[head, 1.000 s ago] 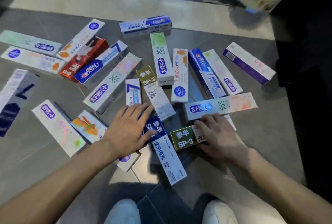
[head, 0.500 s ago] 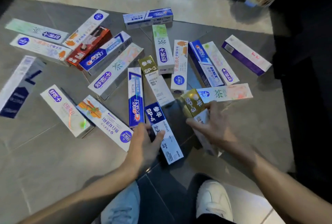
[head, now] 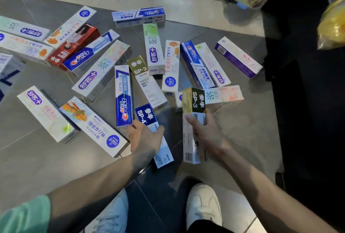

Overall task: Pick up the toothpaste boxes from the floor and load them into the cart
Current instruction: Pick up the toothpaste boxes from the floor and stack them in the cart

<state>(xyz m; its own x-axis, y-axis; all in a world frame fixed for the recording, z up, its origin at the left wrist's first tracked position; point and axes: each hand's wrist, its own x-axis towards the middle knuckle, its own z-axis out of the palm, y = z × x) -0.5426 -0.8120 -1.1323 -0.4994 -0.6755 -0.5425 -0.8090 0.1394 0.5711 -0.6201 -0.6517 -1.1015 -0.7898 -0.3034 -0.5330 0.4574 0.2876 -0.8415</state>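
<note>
The right hand [head: 205,131] grips the gold SP-3 box [head: 193,120] off the floor while the left hand [head: 145,135] closes its fingers around the blue SP-4 box [head: 149,120], so the pickup step is in hand and next both boxes need carrying to the cart, which I cannot see.

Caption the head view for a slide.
Right hand lifts gold-ended SP-3 toothpaste box; left hand touches blue-ended SP-4 box.

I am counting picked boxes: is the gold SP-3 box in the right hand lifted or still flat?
Lifted: the right hand grips the gold SP-3 box, tilted.

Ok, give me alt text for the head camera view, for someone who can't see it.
A person's right hand grips a gold SP-3 toothpaste box lifted off the floor, while the left hand takes hold of a blue SP-4 box among many boxes scattered on grey tiles.
</note>
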